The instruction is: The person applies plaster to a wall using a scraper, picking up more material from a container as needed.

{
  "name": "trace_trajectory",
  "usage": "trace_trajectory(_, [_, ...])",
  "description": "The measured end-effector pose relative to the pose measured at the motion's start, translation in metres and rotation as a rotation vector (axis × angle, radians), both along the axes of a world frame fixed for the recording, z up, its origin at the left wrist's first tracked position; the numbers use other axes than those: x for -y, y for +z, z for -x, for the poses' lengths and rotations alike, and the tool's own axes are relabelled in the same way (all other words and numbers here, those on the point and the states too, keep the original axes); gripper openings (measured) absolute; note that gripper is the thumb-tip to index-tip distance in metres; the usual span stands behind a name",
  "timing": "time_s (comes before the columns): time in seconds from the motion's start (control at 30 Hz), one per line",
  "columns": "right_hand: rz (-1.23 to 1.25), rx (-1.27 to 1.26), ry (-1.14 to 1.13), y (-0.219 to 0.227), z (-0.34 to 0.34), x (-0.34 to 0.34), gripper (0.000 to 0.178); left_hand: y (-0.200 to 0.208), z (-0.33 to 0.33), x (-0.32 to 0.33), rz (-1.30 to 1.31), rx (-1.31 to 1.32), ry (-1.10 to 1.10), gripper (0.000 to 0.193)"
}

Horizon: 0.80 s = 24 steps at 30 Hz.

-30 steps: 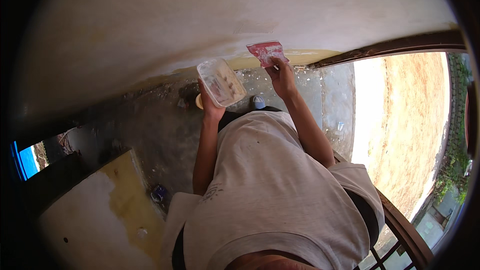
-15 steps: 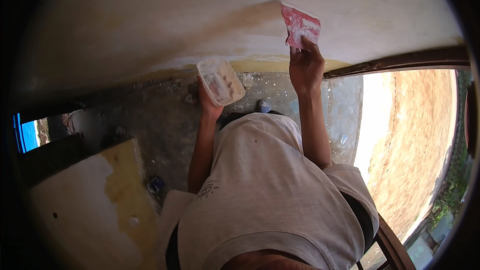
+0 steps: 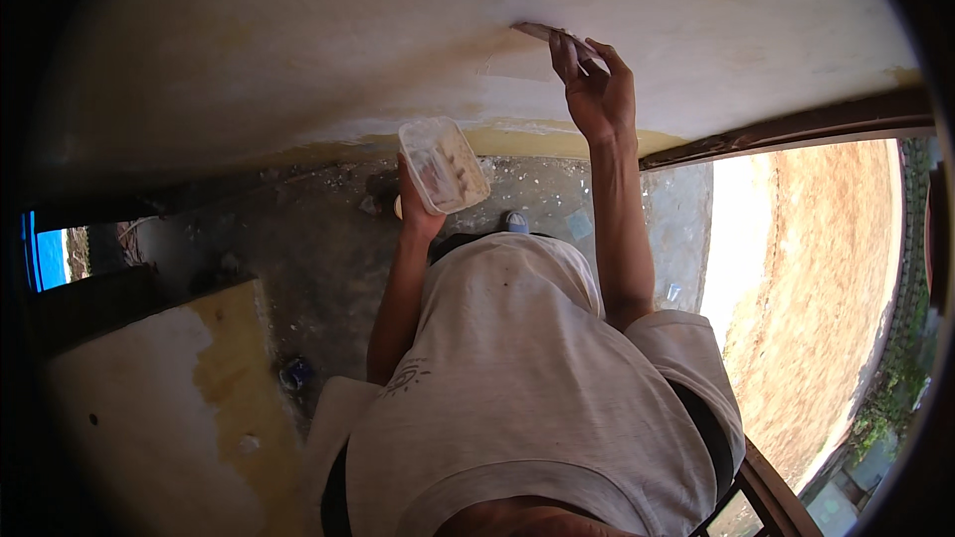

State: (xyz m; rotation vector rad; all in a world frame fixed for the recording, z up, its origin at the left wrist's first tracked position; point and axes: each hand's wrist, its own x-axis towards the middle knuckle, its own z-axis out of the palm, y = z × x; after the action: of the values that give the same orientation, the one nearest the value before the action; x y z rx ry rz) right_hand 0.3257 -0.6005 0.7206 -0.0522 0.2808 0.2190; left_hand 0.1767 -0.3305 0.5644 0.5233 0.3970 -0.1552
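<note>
My left hand [image 3: 418, 214] grips a clear plastic tub [image 3: 445, 167] by its side, the fingers showing through the wall. Whitish residue coats the inside of the tub, which is tilted with its mouth facing up toward me. Out in front, my right hand [image 3: 601, 104] pinches a thin, flat red-and-white piece [image 3: 537, 30], smeared with white. Its edge lies against the pale wall [image 3: 328, 50], and it shows nearly edge-on. Around it the wall has brownish, patchy smears.
Below the wall runs a stained grey floor [image 3: 328, 259] with white specks. A low pale-and-yellow wall [image 3: 149, 408] stands at the lower left. On the right, a dark brown frame [image 3: 786, 129] borders a bright opening onto sandy ground [image 3: 826, 268].
My right hand has tipped the red-and-white piece from showing its broad face to nearly edge-on, shifting it slightly left against the wall. The tub in my left hand has barely moved.
</note>
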Motion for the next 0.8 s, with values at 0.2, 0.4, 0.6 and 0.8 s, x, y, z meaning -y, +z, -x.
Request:
trace_trajectory(0.2, [0.358,0.176,-0.144,-0.018,0.072,0.014,0.021,0.011,0.004,0.015,-0.043,0.069,0.032,0.081])
trace_trajectory(0.4, [0.409,0.006,0.205,-0.154,0.050,-0.052,0.016,0.002,0.003,0.010,0.007,0.055,0.047,0.058])
trace_trajectory(0.6, [0.181,0.006,0.109,-0.100,-0.010,-0.051,0.025,0.009,0.001,0.014,-0.006,-0.025,0.050,0.061])
trace_trajectory(0.8, [-0.138,0.222,0.053,0.024,0.015,0.002,0.030,-0.012,0.007,0.006,0.038,0.045,0.050,0.067])
